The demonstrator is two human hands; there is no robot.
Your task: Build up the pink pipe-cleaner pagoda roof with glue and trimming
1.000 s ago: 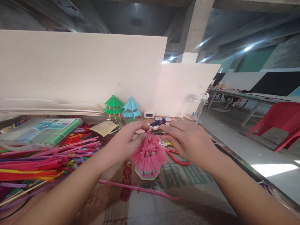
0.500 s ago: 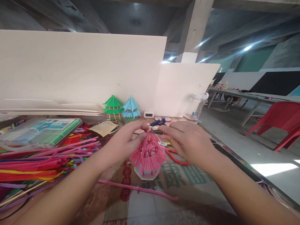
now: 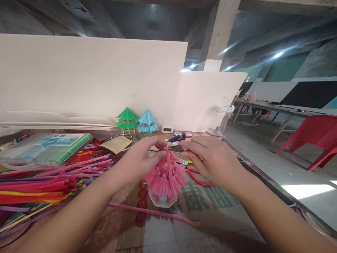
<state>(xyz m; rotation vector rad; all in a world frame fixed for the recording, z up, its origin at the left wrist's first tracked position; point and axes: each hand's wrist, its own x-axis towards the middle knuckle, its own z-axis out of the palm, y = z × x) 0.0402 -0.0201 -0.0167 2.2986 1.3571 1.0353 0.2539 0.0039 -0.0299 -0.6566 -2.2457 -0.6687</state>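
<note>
A pink pipe-cleaner pavilion model (image 3: 166, 175) with two fringed roof tiers stands on a pale many-sided base in front of me. My left hand (image 3: 150, 154) pinches the model's peak between thumb and fingers. From the right, my right hand (image 3: 209, 154) grips a small dark pointed tool (image 3: 175, 148), its tip against the peak; its exact kind is unclear. Just behind the fingers lies a dark blue glue gun (image 3: 179, 137), partly hidden. Red-handled scissors or pliers (image 3: 201, 181) rest under my right hand. One loose pink pipe cleaner (image 3: 158, 212) lies nearer to me.
Many coloured pipe cleaners (image 3: 52, 182) are piled at left beside a clear plastic case (image 3: 44, 149). Behind stand a green pavilion model (image 3: 127, 119), a blue one (image 3: 147, 121), a small digital clock (image 3: 167, 129) and a clear jug (image 3: 219, 121). A red chair (image 3: 310, 137) is at right.
The pink model has tilted slightly, its base shifting a little toward me and to the left. More of the dark tool shows at the peak. Both hands stay in nearly the same place.
</note>
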